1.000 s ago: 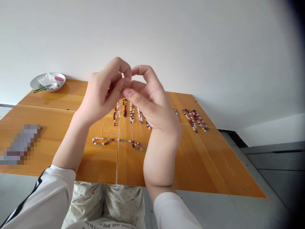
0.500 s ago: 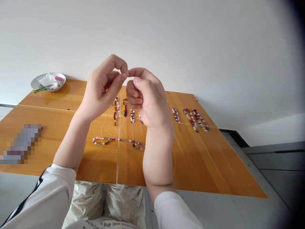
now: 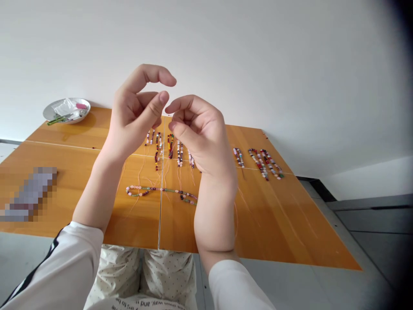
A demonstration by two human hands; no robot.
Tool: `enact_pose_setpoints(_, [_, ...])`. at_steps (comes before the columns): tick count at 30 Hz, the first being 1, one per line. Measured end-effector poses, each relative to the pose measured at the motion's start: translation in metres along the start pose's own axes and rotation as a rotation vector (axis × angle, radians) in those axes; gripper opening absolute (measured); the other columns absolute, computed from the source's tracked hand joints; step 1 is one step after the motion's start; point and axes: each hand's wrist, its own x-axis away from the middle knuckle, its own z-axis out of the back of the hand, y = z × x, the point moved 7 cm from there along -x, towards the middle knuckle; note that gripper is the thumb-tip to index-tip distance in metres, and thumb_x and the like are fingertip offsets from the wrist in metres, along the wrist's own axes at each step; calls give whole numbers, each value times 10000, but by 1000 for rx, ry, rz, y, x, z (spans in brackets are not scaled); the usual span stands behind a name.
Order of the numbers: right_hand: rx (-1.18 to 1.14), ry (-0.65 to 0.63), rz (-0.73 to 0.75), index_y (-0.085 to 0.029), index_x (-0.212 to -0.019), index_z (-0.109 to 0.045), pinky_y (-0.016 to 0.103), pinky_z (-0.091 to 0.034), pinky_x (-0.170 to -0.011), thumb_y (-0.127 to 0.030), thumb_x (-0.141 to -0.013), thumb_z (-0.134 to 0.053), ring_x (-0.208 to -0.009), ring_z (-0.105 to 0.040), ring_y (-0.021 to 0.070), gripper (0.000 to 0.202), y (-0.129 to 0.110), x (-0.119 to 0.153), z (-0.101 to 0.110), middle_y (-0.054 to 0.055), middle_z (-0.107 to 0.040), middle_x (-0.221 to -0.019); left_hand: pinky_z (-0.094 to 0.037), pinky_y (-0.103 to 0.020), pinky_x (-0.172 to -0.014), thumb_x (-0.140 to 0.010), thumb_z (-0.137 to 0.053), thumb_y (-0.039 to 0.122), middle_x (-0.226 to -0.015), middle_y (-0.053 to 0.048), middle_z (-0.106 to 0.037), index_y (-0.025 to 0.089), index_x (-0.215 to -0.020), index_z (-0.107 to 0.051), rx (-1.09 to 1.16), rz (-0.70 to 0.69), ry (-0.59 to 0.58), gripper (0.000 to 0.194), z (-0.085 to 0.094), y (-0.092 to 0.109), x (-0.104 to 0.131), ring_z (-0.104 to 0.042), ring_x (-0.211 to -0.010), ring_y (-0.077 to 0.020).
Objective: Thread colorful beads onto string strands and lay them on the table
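Both hands are raised over the wooden table (image 3: 280, 228), close together. My left hand (image 3: 135, 110) is open, its index finger and thumb apart, with nothing visible between them. Just right of it, my right hand (image 3: 203, 133) has loosely bent fingers, the index tip apart from the thumb. I see nothing held there; a thin thread would be hard to make out. Below the hands, a long strand of pink, green and dark beads (image 3: 138, 189) lies across the table seam, its right end hidden by my right forearm. Shorter bead strands (image 3: 157, 150) lie behind it, partly covered by my hands.
A white plate (image 3: 48, 113) with plastic bags and a green-handled tool stands at the back left. Looped bead strands (image 3: 258, 163) lie to the right, with loose pink threads (image 3: 240, 198) nearby. A blurred-out flat object (image 3: 32, 193) is at the left. A wall stands behind the table.
My hands have come apart: the fingertips that met before are now separated. The left index finger has lifted off the thumb, and the right hand's curled fingers have loosened.
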Motion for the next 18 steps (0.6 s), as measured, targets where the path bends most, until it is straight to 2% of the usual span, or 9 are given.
enact_pose_setpoints(2, [7,10,25,-237,-966,-598,257,-416,-570,-331,-890,-660,-610,-404,113,136,-2,1,0,-32,-343,-684,-300,-240,-434,-891,-687,408,-523,79,-392,249,-988,-626,80,29,-36,196,-2,-1,0,-355,-414,-53])
enact_pose_setpoints(5, [26,33,36,-246,-961,-598,262,-436,-590,-395,-894,-668,-622,-437,118,178,-3,1,0,-33,-326,-675,-281,-239,-427,-870,-721,370,-533,80,-418,265,-1022,-585,167,75,-46,229,-4,-2,1,-423,-431,-65])
enact_pose_setpoints(11, [42,88,1,-226,-885,-588,249,-422,-532,-560,-906,-609,-623,-468,110,336,-1,0,3,-5,-455,-719,-294,-236,-451,-782,-798,411,-503,117,-315,314,-1067,-501,315,148,-68,422,-8,-11,0,-372,-418,-65])
enact_pose_setpoints(14, [0,103,-24,-223,-889,-606,237,-403,-494,-550,-910,-610,-608,-463,101,327,0,-2,4,-2,-499,-736,-317,-232,-465,-783,-796,401,-515,120,-263,304,-1046,-486,342,174,-70,417,-10,-12,0,-345,-420,-56])
enact_pose_setpoints(18, [-128,112,-59,-240,-885,-620,257,-376,-475,-485,-916,-619,-576,-408,113,246,3,-3,6,-18,-420,-657,-339,-222,-474,-786,-792,420,-513,130,-229,293,-1027,-468,339,175,-64,423,-11,-9,0,-316,-415,-46])
